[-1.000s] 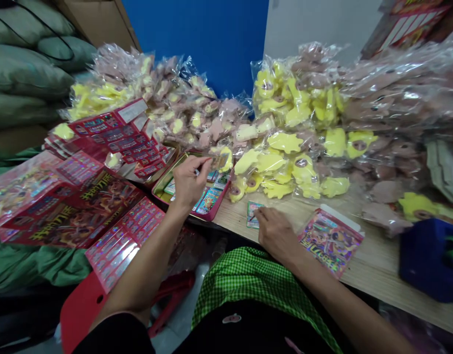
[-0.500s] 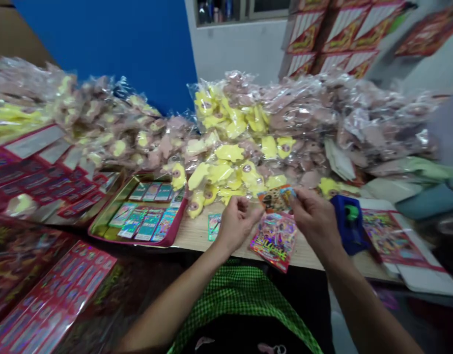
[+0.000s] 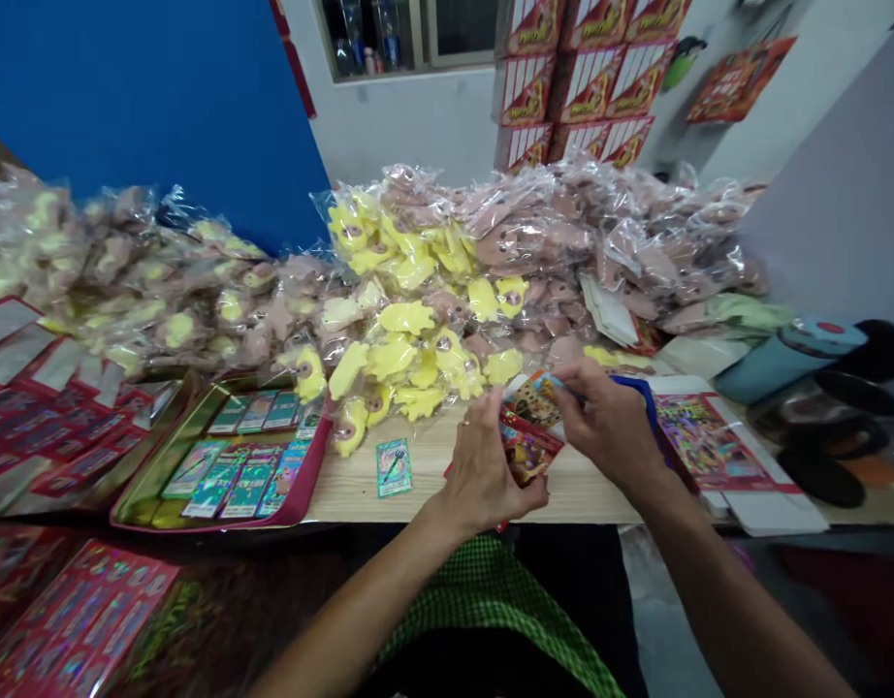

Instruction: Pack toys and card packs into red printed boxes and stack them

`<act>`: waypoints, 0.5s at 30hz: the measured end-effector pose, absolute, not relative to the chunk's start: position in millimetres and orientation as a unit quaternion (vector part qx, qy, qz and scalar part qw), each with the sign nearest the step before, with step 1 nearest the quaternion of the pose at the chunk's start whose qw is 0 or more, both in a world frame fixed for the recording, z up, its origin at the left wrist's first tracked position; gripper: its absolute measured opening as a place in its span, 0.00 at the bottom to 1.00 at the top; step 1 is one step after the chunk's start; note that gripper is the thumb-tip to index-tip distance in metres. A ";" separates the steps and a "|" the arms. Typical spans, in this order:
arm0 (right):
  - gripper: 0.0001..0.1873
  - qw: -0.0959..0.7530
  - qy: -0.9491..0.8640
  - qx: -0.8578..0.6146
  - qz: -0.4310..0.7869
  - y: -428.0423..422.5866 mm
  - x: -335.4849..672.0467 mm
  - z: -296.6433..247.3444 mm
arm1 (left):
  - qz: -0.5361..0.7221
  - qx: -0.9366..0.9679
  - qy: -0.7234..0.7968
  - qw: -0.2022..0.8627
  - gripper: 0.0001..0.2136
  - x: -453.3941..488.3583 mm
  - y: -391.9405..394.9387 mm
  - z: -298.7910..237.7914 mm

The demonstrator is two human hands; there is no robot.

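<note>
My left hand (image 3: 487, 470) is closed on a shiny red foil packet (image 3: 528, 448), thumb below it and fingers behind. In my right hand (image 3: 599, 417) is a small orange printed card or sachet (image 3: 535, 399), pinched between thumb and fingers. Its lower end touches or overlaps the packet's upper edge; I cannot tell whether any of it is inside. On the table left of my hands lies a teal card with a fork picture (image 3: 394, 467). A blue tape dispenser (image 3: 647, 393) is partly hidden behind my right hand.
A gold tray with a pink rim (image 3: 312, 485) holds several teal cards. Bagged yellow and pink soft toys (image 3: 410, 349) are heaped along the back. A white and red flattened box (image 3: 716, 441), a light-blue bottle (image 3: 788, 359) and dark mugs stand right. Red packaging (image 3: 69, 620) lies lower left.
My left hand has let go of the orange piece and lifted the red foil packet from the table. My right hand has kept the orange piece, now at the packet. The view has shifted right.
</note>
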State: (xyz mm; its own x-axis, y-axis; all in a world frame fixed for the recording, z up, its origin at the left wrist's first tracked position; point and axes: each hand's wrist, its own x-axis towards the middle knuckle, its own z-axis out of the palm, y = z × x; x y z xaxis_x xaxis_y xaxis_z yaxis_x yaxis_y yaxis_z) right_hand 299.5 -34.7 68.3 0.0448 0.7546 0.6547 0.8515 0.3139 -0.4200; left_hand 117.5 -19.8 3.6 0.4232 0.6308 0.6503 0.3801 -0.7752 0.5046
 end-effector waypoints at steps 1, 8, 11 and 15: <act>0.04 0.429 -0.708 -0.557 -0.070 -36.6 293.7 72.6 | 0.466 0.828 0.288 0.118 0.57 112.6 -19.8 3.9; 0.10 0.269 -0.811 -0.500 -0.140 -52.1 257.0 94.8 | 0.536 0.758 0.362 0.082 0.56 99.4 -15.0 -5.9; 0.14 0.330 -0.783 -0.512 -0.129 -58.4 253.6 77.7 | 0.536 0.731 0.409 0.107 0.59 95.9 -15.3 -12.7; 0.16 0.445 -0.737 -0.507 -0.043 -60.7 252.9 38.3 | 0.568 0.696 0.398 0.186 0.48 88.0 -18.3 -12.4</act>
